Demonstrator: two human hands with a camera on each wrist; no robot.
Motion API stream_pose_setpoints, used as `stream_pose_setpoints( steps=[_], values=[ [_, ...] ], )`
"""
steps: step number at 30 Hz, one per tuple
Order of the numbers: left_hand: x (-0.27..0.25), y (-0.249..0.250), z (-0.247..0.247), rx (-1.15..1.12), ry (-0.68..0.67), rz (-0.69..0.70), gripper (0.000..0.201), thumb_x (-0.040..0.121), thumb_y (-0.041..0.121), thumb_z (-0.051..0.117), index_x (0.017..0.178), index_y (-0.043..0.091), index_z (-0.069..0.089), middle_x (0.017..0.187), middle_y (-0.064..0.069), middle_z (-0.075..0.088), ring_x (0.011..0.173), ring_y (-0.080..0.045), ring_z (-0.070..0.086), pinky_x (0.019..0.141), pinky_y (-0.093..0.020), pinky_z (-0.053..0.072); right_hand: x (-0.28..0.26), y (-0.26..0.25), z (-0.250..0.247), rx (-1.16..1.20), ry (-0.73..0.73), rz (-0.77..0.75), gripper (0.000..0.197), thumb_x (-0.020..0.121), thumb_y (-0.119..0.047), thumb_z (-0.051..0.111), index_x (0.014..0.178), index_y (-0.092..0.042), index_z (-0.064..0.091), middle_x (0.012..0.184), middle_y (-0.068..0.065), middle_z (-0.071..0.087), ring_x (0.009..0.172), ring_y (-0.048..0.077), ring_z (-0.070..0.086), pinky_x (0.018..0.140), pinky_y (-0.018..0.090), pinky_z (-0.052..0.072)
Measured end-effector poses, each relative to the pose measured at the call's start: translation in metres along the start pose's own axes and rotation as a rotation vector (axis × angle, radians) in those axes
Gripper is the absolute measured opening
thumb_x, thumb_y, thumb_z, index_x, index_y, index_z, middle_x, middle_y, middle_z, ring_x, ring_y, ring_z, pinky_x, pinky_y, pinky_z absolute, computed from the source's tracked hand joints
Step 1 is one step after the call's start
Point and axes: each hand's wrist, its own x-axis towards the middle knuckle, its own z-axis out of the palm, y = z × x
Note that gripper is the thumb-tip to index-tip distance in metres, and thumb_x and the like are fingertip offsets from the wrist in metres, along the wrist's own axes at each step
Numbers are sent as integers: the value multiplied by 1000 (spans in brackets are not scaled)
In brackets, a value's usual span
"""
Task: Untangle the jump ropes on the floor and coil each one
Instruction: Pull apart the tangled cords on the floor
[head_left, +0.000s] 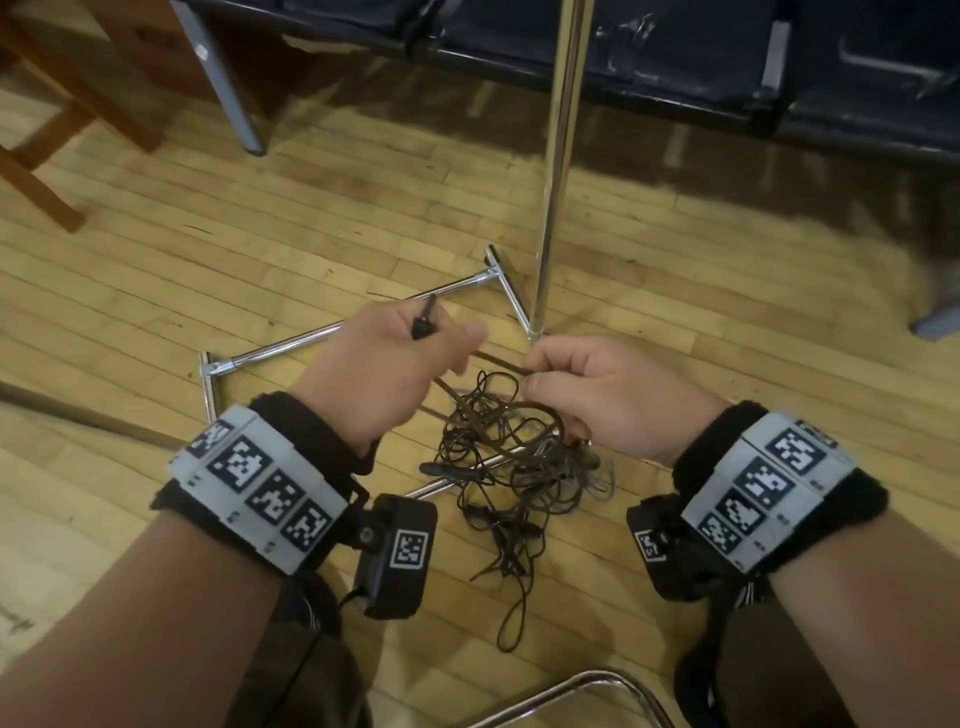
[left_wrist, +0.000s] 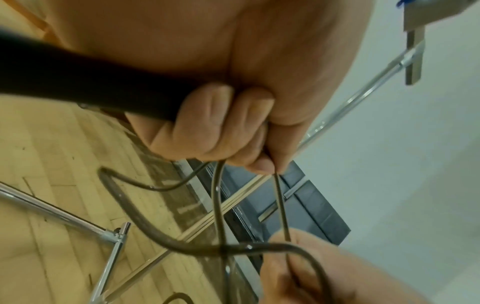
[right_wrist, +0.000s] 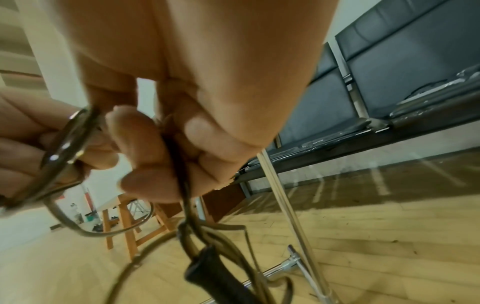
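A tangle of thin dark jump ropes (head_left: 498, 457) lies on the wooden floor between my forearms, with black handles (head_left: 452, 472) poking out of it. My left hand (head_left: 410, 358) grips a black handle (left_wrist: 85, 86), fingers curled round it, and also holds rope strands. My right hand (head_left: 566, 384) pinches a stretch of rope (head_left: 501, 366) that runs taut between the two hands; its curled fingers (right_wrist: 155, 148) also hold strands that hang down to another black handle (right_wrist: 213, 273). Both hands hover just above the tangle.
A chrome stand with a tall upright pole (head_left: 558, 156) and floor bars (head_left: 291, 345) lies partly under the ropes. Dark padded seats (head_left: 675, 57) line the back, wooden stool legs (head_left: 36, 171) stand at the left, and a chrome chair frame (head_left: 587, 686) is near my knees.
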Motion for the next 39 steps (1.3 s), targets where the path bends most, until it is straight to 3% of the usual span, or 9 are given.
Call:
stream_pose_setpoints(
  steps=[2, 9, 13, 17, 23, 27, 31, 36, 39],
  values=[
    [1, 1, -7, -105, 66, -13, 36, 96, 51, 69, 71, 26, 65, 57, 7, 41, 44, -11, 31, 41, -24, 30, 0, 2, -7, -79, -8, 15, 15, 101, -30, 57, 92, -27, 67, 56, -11, 55, 52, 4, 51, 55, 24, 49],
    [4, 2, -17, -399, 364, -43, 32, 98, 42, 69, 69, 29, 67, 67, 7, 55, 43, -8, 32, 41, -22, 30, 6, 16, -16, -211, 67, 72, 6, 102, -33, 59, 98, -32, 64, 65, -11, 62, 53, -1, 54, 60, 27, 49],
    [1, -2, -26, -516, 363, 10, 25, 94, 41, 72, 78, 23, 64, 61, 9, 50, 42, -7, 31, 38, -20, 29, 9, 26, -16, -365, 113, 88, 8, 103, -34, 55, 99, -35, 62, 69, -11, 63, 54, -5, 56, 53, 16, 40],
    [-2, -7, -40, -511, 348, 11, 28, 94, 40, 73, 70, 26, 67, 61, 6, 44, 42, -8, 28, 37, -21, 27, 12, 39, -21, -559, 131, 194, 14, 105, -30, 49, 102, -29, 63, 82, -8, 62, 70, 8, 55, 55, 25, 34],
    [-14, -21, -70, -500, 536, 15, 23, 96, 40, 71, 80, 23, 70, 62, 8, 55, 45, -8, 38, 39, -21, 33, 20, 48, -22, -627, 138, 336, 24, 106, -33, 45, 101, -26, 67, 77, -3, 63, 66, 15, 57, 56, 30, 38],
    [-17, -31, -81, -397, 666, -80, 22, 96, 39, 69, 112, 26, 76, 108, 0, 77, 63, -15, 70, 45, -24, 47, 22, 45, -16, -684, 128, 360, 30, 107, -36, 40, 108, -28, 69, 93, -8, 67, 88, 18, 62, 85, 42, 53],
    [-18, -30, -81, -353, 773, -54, 43, 99, 39, 65, 142, 41, 60, 136, 14, 63, 67, -15, 74, 50, -24, 53, 24, 33, -13, -661, 240, 301, 34, 106, -41, 44, 88, -31, 71, 72, -13, 66, 63, 10, 57, 65, 32, 39],
    [-19, -16, -50, -256, 557, 87, 37, 102, 33, 61, 134, 51, 61, 131, 23, 66, 77, -17, 75, 64, -26, 60, 25, 16, 1, -543, 340, 130, 21, 101, -37, 57, 87, -33, 71, 63, -9, 62, 52, 3, 52, 49, 24, 31],
    [-19, -11, -24, -69, 292, 87, 39, 105, 32, 60, 139, 50, 59, 104, 18, 76, 75, -19, 75, 70, -36, 64, 24, 13, 10, -376, 328, 43, 12, 98, -36, 63, 93, -35, 73, 75, -13, 70, 69, 0, 64, 61, 25, 47]
  ],
)
